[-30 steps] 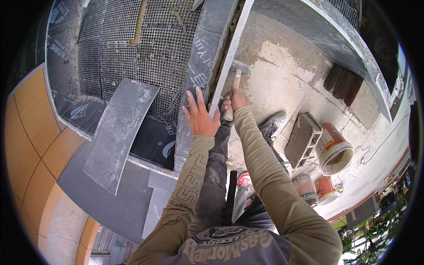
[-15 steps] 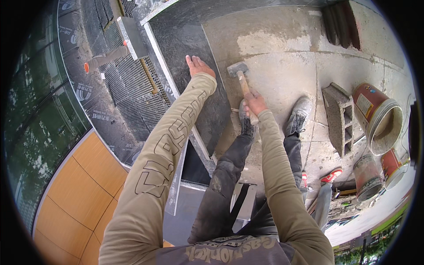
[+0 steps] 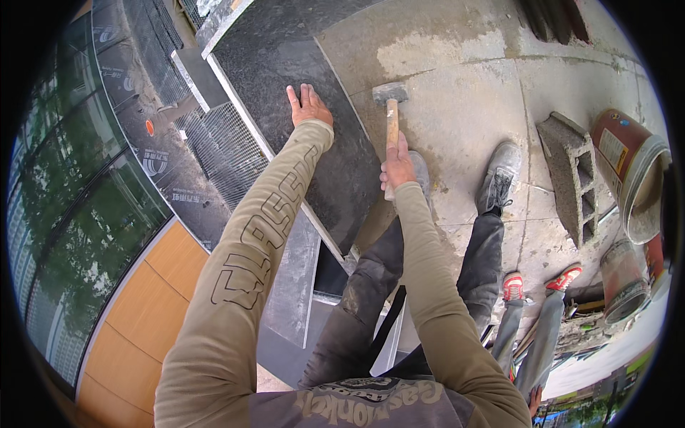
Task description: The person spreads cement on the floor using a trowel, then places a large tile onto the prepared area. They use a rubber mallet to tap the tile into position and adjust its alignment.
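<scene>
My left hand (image 3: 310,108) rests with fingers spread on a dark stone slab (image 3: 275,68), which has a pale cut edge along its left side. In my right hand (image 3: 398,170) is a hammer (image 3: 392,121), my fingers wrapped round its wooden handle. The hammer's blocky grey head points away from me, to the right of the slab and apart from it. My feet stand on the paving right of the slab, below the hammer.
To the right lie a hollow concrete block (image 3: 569,175) and a red-brown bucket (image 3: 624,153), with a dirty bucket (image 3: 622,285) nearer. Another person's red shoes (image 3: 564,277) show at lower right. Black mesh (image 3: 232,143) and an orange-ended pipe (image 3: 150,128) lie left of the slab.
The hammer has swung more upright in my right hand, which has shifted left. My left hand stays flat on the slab. The view has turned, and more of the other person's legs shows.
</scene>
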A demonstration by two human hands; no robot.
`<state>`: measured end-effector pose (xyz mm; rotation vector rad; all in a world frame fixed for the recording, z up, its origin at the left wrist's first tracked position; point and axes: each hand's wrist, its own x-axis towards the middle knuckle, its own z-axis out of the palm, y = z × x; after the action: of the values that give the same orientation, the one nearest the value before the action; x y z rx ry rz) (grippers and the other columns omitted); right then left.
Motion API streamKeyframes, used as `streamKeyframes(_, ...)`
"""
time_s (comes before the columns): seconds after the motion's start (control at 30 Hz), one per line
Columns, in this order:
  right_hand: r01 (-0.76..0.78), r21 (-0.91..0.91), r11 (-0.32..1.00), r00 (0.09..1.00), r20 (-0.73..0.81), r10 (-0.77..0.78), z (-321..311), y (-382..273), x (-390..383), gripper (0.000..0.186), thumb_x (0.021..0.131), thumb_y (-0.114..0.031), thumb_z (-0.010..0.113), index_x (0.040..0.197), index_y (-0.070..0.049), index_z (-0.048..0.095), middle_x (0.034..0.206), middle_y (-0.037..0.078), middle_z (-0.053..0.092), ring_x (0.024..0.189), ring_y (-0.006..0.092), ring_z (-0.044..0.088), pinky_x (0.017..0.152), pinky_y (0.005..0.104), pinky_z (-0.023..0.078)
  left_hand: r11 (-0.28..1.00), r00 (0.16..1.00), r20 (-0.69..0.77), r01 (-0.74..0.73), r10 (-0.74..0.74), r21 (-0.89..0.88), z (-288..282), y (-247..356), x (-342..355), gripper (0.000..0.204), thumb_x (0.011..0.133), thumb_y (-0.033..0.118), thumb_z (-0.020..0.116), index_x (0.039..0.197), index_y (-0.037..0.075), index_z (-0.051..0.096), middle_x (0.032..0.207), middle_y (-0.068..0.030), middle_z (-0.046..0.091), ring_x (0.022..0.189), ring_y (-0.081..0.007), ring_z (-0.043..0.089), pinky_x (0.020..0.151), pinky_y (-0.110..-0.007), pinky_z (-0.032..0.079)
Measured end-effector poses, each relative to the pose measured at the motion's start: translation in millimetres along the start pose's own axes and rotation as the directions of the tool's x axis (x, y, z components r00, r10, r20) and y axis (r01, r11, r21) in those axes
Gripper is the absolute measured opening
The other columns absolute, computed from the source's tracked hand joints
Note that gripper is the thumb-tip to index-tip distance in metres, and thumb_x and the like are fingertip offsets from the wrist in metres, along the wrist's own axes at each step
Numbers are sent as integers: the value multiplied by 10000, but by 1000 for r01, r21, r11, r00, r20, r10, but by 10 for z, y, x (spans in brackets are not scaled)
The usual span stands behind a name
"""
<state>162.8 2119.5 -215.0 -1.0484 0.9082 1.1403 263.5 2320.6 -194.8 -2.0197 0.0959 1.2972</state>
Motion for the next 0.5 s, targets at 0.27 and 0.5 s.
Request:
streamKeyframes(0.27, 433, 338, 835, 878, -366, -307, 95, -333, -166, 653, 1096, -305, 410, 1645, -295, 57, 756, 112, 564, 483, 167, 523, 396, 358, 479, 1000, 1000, -7, -8, 8, -26, -42, -34, -90, 655, 1024, 247, 498, 1594, -10, 301, 1710, -145, 204, 1595, -329, 116, 1209, -712, -52)
streamKeyframes(0.5, 87, -40, 995, 995, 58, -85, 167, 82, 14, 621, 1085, -340, 434, 1638, -286, 157, 711, 94, 562, 470, 178, 541, 407, 366, 503, 999, 999, -25, 36, -35, 18, 53, -79, -96, 702, 995, 294, 505, 1599, 3, 296, 1715, -126, 197, 1596, -306, 120, 1218, -696, -46)
